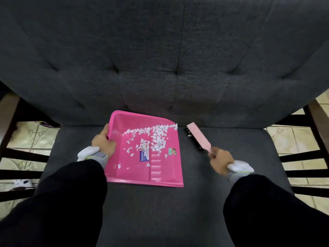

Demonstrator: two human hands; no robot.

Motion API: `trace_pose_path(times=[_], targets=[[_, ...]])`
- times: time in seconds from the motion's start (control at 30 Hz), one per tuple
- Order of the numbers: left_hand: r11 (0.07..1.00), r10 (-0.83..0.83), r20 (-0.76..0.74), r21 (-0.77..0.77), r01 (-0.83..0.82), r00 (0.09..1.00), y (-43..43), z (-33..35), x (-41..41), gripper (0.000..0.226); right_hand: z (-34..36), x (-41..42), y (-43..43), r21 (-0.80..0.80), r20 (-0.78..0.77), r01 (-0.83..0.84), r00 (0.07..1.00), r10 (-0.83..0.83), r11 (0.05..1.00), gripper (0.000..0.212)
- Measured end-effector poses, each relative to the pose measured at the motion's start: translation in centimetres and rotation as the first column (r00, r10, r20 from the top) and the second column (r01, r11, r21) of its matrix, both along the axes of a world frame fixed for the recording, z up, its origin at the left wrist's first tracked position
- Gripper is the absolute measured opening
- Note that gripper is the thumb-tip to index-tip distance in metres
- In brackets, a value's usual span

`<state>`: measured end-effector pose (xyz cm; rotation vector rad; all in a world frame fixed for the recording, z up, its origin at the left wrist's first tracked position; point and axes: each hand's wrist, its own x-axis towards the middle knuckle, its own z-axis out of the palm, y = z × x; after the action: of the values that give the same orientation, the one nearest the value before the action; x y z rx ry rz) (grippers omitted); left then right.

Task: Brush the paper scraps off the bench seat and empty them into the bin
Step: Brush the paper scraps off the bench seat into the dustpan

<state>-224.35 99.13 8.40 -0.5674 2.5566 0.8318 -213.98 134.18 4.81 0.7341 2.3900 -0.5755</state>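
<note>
Black sleeves [71, 193] nearest; left hand [104, 142] grips left wall of pink dustpan [169, 175], right hand [220, 162] grips hand brush [198, 138], long axis pointing far-left. Paper scraps [157, 138] lie in the dustpan, flat on grey bench seat [160, 211]; tiled floor [284, 138] either side.

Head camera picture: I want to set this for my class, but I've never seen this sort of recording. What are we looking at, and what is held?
No machine here: a person wears one camera on the head, looking down at their two hands. The grey cushion is the bench seat. On it lies a pink dustpan holding white paper scraps. The left hand grips the pan's side wall; the right hand holds a pale pink brush by its handle, right of the pan.
</note>
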Motion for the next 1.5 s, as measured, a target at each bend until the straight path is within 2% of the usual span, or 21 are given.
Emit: trace_pose_path(times=[0.1,0.17,0.27,0.37,0.5,0.57,0.67,0.77,0.97,1.03,1.1,1.2,1.3,1.4,1.5], targets=[[1.0,-0.009,0.007,-0.007,0.009,1.0,0.0,-0.2,-0.1,0.071,0.9,1.3,1.4,-0.119,0.014,-0.142,0.989,0.144,0.983,0.032],[1.0,-0.005,-0.002,-0.003,0.005,1.0,-0.1,-0.2,-0.1,0.071,1.4,1.6,2.1,-0.124,-0.038,-0.149,0.989,0.146,0.981,0.032],[0.999,0.041,-0.013,0.025,-0.041,0.999,0.0,0.1,0.1,0.068,1.7,1.2,2.9,-0.007,-0.112,-0.13,0.985,0.129,0.991,0.027],[0.991,0.123,-0.009,0.053,-0.123,0.992,-0.2,0.1,0.2,0.063,2.3,-0.2,2.7,0.126,-0.016,-0.181,0.983,0.185,0.975,0.024],[0.992,0.11,-0.049,0.069,-0.107,0.993,-0.3,-0.1,0.5,0.045,2.2,-2.8,1.6,0.276,0.076,-0.328,0.945,0.319,0.904,0.031],[0.993,0.096,-0.068,0.072,-0.091,0.993,-0.3,-0.2,0.5,0.04,2.1,-3.9,1.1,0.294,0.101,-0.337,0.942,0.322,0.894,0.032],[0.994,0.094,-0.087,0.071,-0.088,0.992,-0.5,-0.3,0.6,0.038,2.0,-5.0,0.6,0.234,0.111,-0.293,0.955,0.274,0.927,0.027],[0.994,0.094,-0.094,0.055,-0.09,0.991,-0.9,0.0,0.6,0.039,1.7,-5.3,1.0,0.086,0.118,-0.232,0.968,0.222,0.969,0.018],[0.995,0.093,-0.095,0.031,-0.09,0.991,-1.7,0.5,0.4,0.04,3.2,-4.1,5.3,-0.179,0.073,-0.079,0.993,0.093,0.981,0.018],[0.997,0.078,-0.098,0.03,-0.075,0.992,-1.9,0.8,0.4,0.04,3.7,-3.6,6.4,-0.168,-0.002,-0.034,0.999,0.034,0.985,0.025],[0.998,0.068,-0.1,0.025,-0.066,0.993,-2.0,0.9,0.6,0.04,3.6,-3.4,6.8,-0.087,-0.05,0.001,0.999,-0.006,0.996,0.03],[0.998,0.063,-0.094,0.018,-0.061,0.994,-2.3,1.0,0.8,0.039,2.8,-3.3,6.0,0.04,0.005,-0.033,0.999,0.033,0.999,0.031],[0.999,0.049,-0.093,0.013,-0.048,0.994,-2.4,0.7,0.9,0.036,1.9,-2.7,3.6,0.103,0.039,-0.036,0.999,0.032,0.994,0.031],[0.999,0.038,-0.092,0.006,-0.038,0.995,-2.6,0.6,1.0,0.037,0.5,-0.6,-0.7,0.073,-0.044,0.071,0.997,-0.068,0.995,0.028],[0.999,0.04,-0.089,0.023,-0.038,0.995,-2.7,0.7,1.3,0.036,-0.3,1.8,-5.2,-0.069,-0.109,0.119,0.986,-0.126,0.99,0.027]])
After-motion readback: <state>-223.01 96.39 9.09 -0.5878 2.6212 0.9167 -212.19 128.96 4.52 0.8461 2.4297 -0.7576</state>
